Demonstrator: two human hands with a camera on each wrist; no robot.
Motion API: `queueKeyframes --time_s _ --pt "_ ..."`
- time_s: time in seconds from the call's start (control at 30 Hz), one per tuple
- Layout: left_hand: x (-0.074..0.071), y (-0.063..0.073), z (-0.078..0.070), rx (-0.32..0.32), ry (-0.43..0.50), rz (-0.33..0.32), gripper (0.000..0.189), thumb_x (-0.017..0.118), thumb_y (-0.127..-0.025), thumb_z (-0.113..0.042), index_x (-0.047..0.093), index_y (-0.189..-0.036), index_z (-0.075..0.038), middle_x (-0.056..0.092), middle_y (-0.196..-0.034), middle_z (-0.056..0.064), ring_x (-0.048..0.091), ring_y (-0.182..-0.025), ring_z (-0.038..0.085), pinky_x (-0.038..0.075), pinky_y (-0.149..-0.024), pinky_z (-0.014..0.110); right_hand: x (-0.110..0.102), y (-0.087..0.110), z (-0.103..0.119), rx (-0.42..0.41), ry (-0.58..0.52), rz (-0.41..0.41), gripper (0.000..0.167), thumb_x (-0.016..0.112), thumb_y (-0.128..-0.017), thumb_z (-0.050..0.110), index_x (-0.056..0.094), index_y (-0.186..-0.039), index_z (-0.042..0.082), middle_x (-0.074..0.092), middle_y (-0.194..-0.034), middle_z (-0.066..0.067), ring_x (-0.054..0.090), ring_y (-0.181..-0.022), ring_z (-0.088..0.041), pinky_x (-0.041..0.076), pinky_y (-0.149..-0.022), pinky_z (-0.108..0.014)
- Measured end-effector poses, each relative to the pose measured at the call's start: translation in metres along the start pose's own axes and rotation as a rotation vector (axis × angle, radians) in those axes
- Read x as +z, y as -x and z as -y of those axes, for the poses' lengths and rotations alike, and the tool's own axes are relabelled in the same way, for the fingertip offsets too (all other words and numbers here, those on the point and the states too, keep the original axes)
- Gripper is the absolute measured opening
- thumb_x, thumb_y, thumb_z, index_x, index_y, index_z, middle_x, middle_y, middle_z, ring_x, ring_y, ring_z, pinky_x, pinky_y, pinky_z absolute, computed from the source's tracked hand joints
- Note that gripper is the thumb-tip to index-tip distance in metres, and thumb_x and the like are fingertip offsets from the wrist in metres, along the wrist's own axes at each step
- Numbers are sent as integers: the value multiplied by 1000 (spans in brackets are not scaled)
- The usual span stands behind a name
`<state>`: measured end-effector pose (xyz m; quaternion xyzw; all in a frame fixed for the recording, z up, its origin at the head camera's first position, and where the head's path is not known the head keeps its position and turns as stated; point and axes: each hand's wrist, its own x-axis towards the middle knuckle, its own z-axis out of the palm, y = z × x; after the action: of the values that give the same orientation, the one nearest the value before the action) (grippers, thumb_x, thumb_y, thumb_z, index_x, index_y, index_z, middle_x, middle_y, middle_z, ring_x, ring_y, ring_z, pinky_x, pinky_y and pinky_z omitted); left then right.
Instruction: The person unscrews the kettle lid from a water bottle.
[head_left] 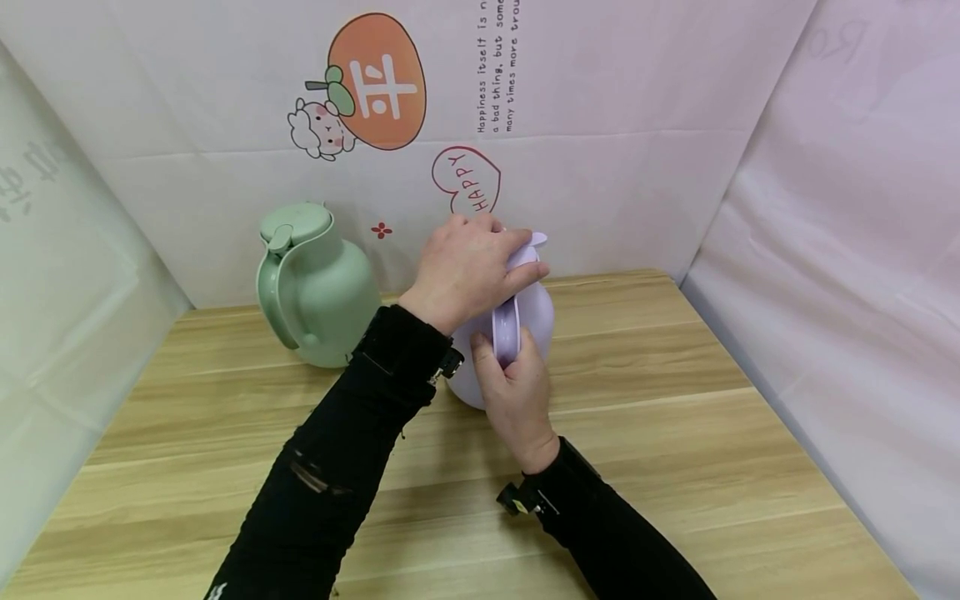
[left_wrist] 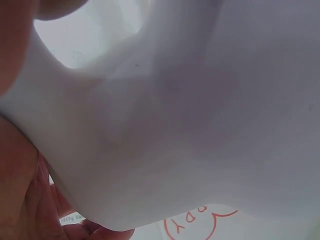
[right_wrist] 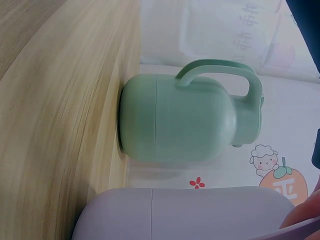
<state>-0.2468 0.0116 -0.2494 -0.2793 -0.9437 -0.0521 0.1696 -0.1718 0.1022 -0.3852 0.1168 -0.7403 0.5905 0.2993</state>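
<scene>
A light purple thermos jug [head_left: 538,317] stands upright on the wooden table, its handle facing me. My left hand [head_left: 465,267] reaches over its top and grips the neck and lid, thumb on the near side and fingers mostly hidden behind. Lower down, my right hand [head_left: 519,404] holds the handle [head_left: 506,329] between thumb and fingers. The jug's pale body [left_wrist: 175,160] fills most of the left wrist view, with fingers [left_wrist: 27,190] around its edge. In the right wrist view, the purple jug [right_wrist: 190,215] shows along the bottom.
To the left, a green thermos jug [head_left: 341,287] stands upright with its lid on, near the back of the wooden table [head_left: 660,417]. A printed white cloth [head_left: 622,167] hangs behind the table, and more white cloth [head_left: 840,250] hangs at the sides.
</scene>
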Motion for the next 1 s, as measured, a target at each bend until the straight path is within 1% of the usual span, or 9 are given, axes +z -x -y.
queueKeyframes --time_s 0.2,0.47,0.73,1.0 --pt "-1 0 -2 -24 -20 7 57 51 -100 -68 65 -142 -32 68 -115 4 57 -97 26 47 -82 39 0 0 0 -7 -2 2 24 64 -103 25 62 -109 2 61 -85 -7 56 -73 -15 45 -61 -29" --pt "-1 -1 -3 -62 -40 22 62 50 -98 -72 64 -143 -32 65 -109 9 52 -94 28 48 -75 40 0 1 -1 -3 7 8 25 64 -103 25 62 -112 2 62 -88 -8 57 -75 -16 46 -62 -29" --pt "-3 -2 -3 -89 -59 39 66 47 -97 -76 61 -146 -34 63 -107 11 52 -97 29 49 -74 42 0 1 0 -6 15 6 26 64 -103 27 62 -112 3 63 -90 -8 58 -76 -16 46 -63 -30" --pt "-2 -1 -4 -99 -72 31 68 46 -96 -78 61 -146 -34 63 -107 13 53 -98 31 50 -74 43 0 0 0 -13 -3 11 25 64 -103 26 63 -113 3 64 -92 -8 58 -78 -16 47 -65 -30"
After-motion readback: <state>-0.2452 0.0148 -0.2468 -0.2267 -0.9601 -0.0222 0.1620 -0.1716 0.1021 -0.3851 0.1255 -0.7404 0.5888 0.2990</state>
